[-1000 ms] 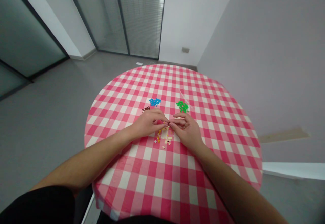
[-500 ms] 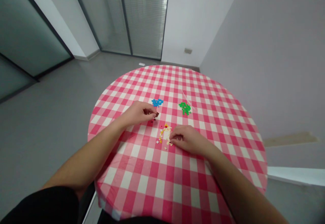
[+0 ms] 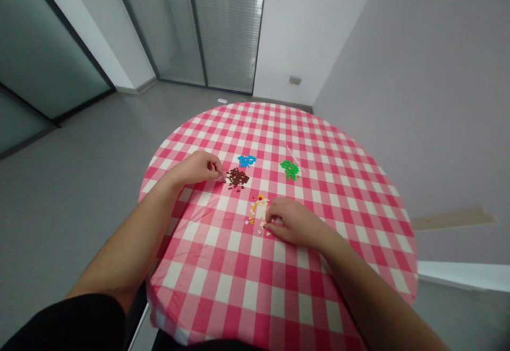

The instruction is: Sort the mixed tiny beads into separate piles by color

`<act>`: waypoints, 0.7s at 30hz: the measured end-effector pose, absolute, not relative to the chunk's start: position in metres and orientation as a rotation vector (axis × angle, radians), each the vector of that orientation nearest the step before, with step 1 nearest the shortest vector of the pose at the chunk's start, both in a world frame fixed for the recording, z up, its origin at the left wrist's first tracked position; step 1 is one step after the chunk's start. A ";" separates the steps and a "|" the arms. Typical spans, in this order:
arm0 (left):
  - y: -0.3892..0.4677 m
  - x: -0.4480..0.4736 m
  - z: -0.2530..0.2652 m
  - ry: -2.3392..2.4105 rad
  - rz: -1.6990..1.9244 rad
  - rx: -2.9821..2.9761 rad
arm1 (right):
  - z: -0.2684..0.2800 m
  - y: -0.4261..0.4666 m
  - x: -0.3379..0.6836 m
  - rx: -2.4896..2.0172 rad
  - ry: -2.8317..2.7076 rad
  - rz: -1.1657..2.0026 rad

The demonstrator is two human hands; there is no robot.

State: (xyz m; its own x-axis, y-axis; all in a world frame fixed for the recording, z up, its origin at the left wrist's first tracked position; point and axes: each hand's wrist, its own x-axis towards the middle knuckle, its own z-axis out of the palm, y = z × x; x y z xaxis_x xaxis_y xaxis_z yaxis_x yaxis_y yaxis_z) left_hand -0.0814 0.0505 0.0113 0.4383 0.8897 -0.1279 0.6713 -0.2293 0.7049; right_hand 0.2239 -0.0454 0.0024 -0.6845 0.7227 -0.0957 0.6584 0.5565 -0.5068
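My left hand (image 3: 199,168) is at the left edge of a pile of small brown pieces (image 3: 238,178), thumb and fingers drawn together; whether anything is between them is too small to see. Over the right side of a loose scatter of small cream and yellow pieces (image 3: 253,213) is my right hand (image 3: 292,221). Its thumb and forefinger come together low over the cloth, with a tiny dark spot at the tips that I cannot make out. One small red piece (image 3: 260,198) lies among the yellow ones.
Behind the brown pile lies a small heap of blue pieces (image 3: 246,161). A heap of green pieces (image 3: 290,170) is farther right. All rest on a round table with a red and white checked cloth (image 3: 247,298). A wall (image 3: 446,101) stands to the right.
My left hand has moved left from above the brown pile, which now shows in full. My right hand has shifted only slightly, staying beside the cream pieces.
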 end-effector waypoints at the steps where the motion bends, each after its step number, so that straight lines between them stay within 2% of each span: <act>1: 0.051 -0.082 0.010 1.304 0.368 1.982 | 0.003 -0.045 0.223 -1.195 -2.660 0.790; 12: 0.058 -0.086 -0.008 1.260 0.277 1.914 | 0.007 -0.045 0.225 -1.235 -2.607 0.850; 21: 0.057 -0.085 -0.002 1.271 0.234 1.900 | 0.010 -0.044 0.228 -1.213 -2.604 0.896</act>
State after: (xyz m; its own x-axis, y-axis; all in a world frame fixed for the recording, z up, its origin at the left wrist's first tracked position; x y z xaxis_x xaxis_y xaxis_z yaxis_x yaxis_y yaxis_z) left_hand -0.0848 0.0571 -0.0022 0.4734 0.8376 -0.2726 0.6853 -0.1558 0.7114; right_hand 0.2276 -0.0443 0.0097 -0.6675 0.7341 -0.1248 0.6555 0.4997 -0.5661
